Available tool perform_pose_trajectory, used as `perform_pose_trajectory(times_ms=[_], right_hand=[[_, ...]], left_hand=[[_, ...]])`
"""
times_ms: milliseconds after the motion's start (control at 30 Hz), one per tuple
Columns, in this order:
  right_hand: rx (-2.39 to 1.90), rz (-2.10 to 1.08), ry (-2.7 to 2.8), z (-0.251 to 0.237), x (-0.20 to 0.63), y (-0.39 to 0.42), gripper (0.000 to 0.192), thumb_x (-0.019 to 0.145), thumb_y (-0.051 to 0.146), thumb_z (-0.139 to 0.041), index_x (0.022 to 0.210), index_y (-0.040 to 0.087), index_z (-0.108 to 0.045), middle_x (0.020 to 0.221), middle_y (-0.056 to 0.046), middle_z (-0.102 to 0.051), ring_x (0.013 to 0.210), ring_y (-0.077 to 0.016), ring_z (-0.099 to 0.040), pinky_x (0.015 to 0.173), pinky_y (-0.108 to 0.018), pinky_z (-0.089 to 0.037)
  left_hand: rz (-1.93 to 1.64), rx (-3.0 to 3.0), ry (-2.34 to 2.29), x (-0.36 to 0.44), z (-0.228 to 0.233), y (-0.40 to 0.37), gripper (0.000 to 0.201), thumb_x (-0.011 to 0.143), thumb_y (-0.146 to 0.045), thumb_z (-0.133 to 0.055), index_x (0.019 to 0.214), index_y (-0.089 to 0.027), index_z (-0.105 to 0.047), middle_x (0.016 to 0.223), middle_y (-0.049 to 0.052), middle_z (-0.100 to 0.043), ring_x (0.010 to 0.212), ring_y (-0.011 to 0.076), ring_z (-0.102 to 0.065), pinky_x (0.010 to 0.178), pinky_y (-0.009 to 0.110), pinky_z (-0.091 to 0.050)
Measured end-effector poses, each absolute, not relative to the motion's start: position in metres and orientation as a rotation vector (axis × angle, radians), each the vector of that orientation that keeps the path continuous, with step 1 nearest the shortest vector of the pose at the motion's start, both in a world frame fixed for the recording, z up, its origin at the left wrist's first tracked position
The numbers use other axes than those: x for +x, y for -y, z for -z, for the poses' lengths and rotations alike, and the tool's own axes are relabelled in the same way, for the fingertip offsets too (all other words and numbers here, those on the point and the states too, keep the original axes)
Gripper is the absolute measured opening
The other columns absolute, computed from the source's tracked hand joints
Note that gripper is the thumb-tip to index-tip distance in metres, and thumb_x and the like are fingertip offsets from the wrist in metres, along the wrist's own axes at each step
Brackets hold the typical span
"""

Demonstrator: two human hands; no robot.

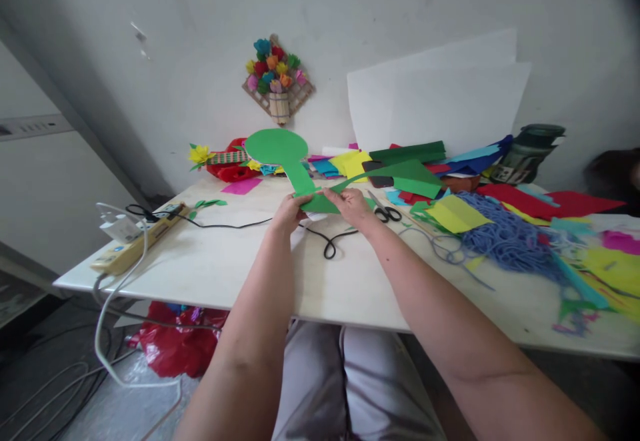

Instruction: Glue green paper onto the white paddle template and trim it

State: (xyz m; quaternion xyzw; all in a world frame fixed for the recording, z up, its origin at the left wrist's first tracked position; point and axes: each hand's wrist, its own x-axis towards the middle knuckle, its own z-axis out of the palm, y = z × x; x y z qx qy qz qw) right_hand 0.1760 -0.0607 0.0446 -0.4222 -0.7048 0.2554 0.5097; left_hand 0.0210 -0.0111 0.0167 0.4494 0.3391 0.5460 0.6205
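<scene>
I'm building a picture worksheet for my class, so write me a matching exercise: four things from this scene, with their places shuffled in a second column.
Things
1. Green paper with a round top
2. Power strip
3. Blue-violet yarn
4. Red plastic bag

Places
A. On the right part of the table
B. Lower than the table's surface, at the left
C. At the left hand and right hand
D. On the table's left end

Pairs: 1-C, 2-D, 3-A, 4-B

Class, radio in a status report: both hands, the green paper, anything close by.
Left hand, right hand: closed on green paper. Round head points toward wall. Scissors near right hand; black cable crosses table beneath the hands.
</scene>
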Motion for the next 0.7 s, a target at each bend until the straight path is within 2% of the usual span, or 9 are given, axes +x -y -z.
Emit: perform_pose_trajectory(times_ms=[167, 367, 567, 700], right_hand=[[-1.002, -0.664, 1.665, -0.044, 0.178, 0.059, 0.048, 0.074, 0.056, -0.049, 0.074, 0.013, -0.071, 0.062, -0.001, -0.057, 0.062, -0.0125, -0.050, 0.052, -0.022, -0.033], [-1.072, -0.657, 1.642, -0.038, 0.179, 0.051, 0.044, 0.075, 0.055, -0.050, 0.076, 0.016, -0.071, 0.058, -0.001, -0.057, 0.065, -0.0148, -0.053, 0.053, -0.023, -0.035], [-1.096, -0.688, 1.576, -0.035, 0.181, 0.050, 0.042, 0.074, 0.053, -0.050, 0.062, 0.016, -0.064, 0.056, -0.002, -0.055, 0.059, -0.0146, -0.052, 0.053, -0.024, -0.037], [-1.133, -0.628, 1.584, -0.031, 0.184, 0.047, 0.046, 0.076, 0.057, -0.045, 0.053, 0.018, -0.053, 0.054, -0.002, -0.052, 0.060, -0.0151, -0.050, 0.053, -0.025, -0.036]], left_hand=[[-1.155, 1.087, -0.773, 0.024, -0.014, 0.014, 0.020, 0.059, -0.015, -0.065, 0.079, -0.010, -0.062, 0.066, 0.005, -0.065, 0.057, 0.0163, -0.061, 0.052, 0.025, -0.048], [-1.010, 1.106, -0.728, 0.027, -0.011, 0.014, 0.015, 0.060, -0.017, -0.068, 0.073, -0.010, -0.062, 0.062, 0.005, -0.064, 0.056, 0.0155, -0.061, 0.056, 0.026, -0.049], [-0.918, 1.211, -0.767, 0.029, -0.013, 0.017, 0.027, 0.065, -0.034, -0.070, 0.071, -0.009, -0.062, 0.057, 0.005, -0.061, 0.047, 0.0138, -0.057, 0.048, 0.025, -0.047], [-0.946, 1.255, -0.948, 0.034, -0.011, 0.014, 0.040, 0.066, -0.041, -0.070, 0.086, -0.007, -0.063, 0.049, 0.002, -0.056, 0.039, 0.0124, -0.052, 0.041, 0.023, -0.042]])
